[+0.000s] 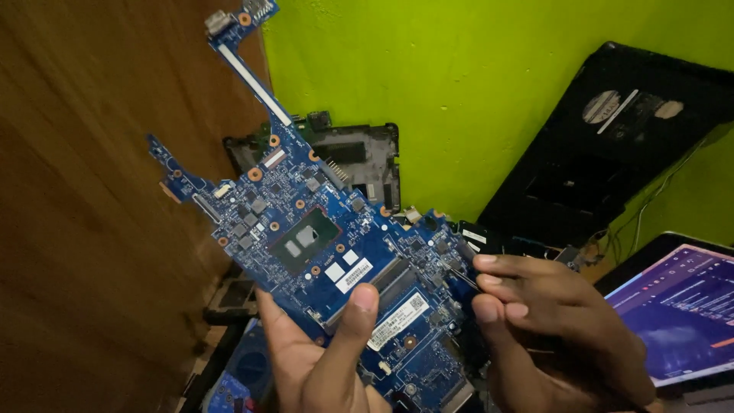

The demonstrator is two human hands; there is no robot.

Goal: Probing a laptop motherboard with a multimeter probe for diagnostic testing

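Hands of one person are holding up a blue laptop motherboard [321,252] in front of a bright green wall [474,99], seen from a camera on the person's head. The left hand [321,359] is gripping the board from below, its palm behind the lower edge and its thumb pressing on the front face near a white label. The board is tilting, its long narrow arm reaching up to the top left, and a dark square processor chip [304,239] is sitting near its middle. The right hand [550,321] is closing its fingertips around the board's right edge, pinching a small dark part there; what exactly it is pinching is too blurred to tell. A brown wooden panel [92,191] is filling the left side. Behind the board, a black laptop base [359,157] is leaning against the wall, and a larger black laptop cover [612,145] is leaning at the right. An open laptop screen [680,306] is glowing at the far right.
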